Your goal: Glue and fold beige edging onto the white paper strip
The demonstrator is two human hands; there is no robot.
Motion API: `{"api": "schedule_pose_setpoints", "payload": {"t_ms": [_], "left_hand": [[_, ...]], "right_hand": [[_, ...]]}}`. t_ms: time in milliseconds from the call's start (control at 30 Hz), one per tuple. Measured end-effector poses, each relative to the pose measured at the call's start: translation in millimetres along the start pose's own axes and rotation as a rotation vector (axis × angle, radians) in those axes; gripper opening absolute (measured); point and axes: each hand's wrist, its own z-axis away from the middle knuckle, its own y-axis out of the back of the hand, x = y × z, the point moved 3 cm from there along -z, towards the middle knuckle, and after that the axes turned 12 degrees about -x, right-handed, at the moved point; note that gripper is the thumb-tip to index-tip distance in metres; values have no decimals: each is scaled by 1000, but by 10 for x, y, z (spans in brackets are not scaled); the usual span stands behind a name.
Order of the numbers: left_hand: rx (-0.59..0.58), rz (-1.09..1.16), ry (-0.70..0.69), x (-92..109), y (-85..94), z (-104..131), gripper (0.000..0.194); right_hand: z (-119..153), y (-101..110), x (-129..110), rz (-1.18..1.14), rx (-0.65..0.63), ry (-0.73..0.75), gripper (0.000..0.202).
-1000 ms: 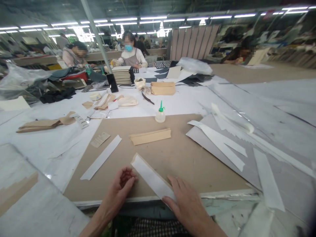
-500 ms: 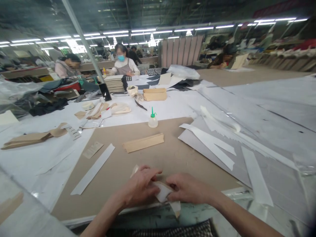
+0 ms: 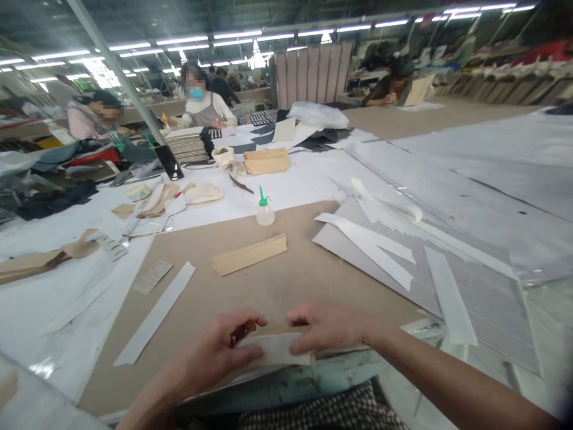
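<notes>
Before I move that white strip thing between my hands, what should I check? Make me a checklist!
1. Left hand at the strip's left end: ok, the thumb is there.
2. Right hand at the other end: ok, the thumb is on it.
3. White strip well back from the board's near edge: not ok, it is right by the edge.
4. Bottle with the green spout standing upright: ok.
5. Folded tan strip apart from both hands: ok.
6. Strip's underside smooth: cannot tell, it is hidden.
</notes>
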Motion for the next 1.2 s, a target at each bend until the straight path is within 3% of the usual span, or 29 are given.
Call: {"api": "schedule_pose_setpoints", "payload": {"t_ms": [133, 333, 467, 600, 700, 800, 933, 1067, 1200], "left_hand": [[-5, -74, 30, -152, -140, -173, 32], [20, -214, 68, -286, -151, -239, 41], [25, -362, 124, -386, -18, -129, 38], [184, -676, 104, -303, 17, -115, 35], [273, -563, -87, -80, -174, -322, 31], [195, -311, -237, 88, -498, -660, 33], [366, -353, -292, 41, -789, -930, 40], [519, -455, -362, -81, -866, -912, 41], [611, -359, -368, -18, -821, -799, 31]], "right_hand": [[98, 132, 181, 177, 114, -80, 7], [235, 36, 335, 336, 251, -195, 24], [276, -53, 340, 390, 314, -149, 27], [261, -62, 438, 402, 346, -43, 35], [218, -41, 496, 387, 353, 45, 37], [207, -19, 509, 396, 357, 55, 38], [339, -19, 539, 370, 384, -86, 43], [529, -80, 603, 173, 434, -148, 39], [620, -193, 681, -138, 516, -87, 43]]}}
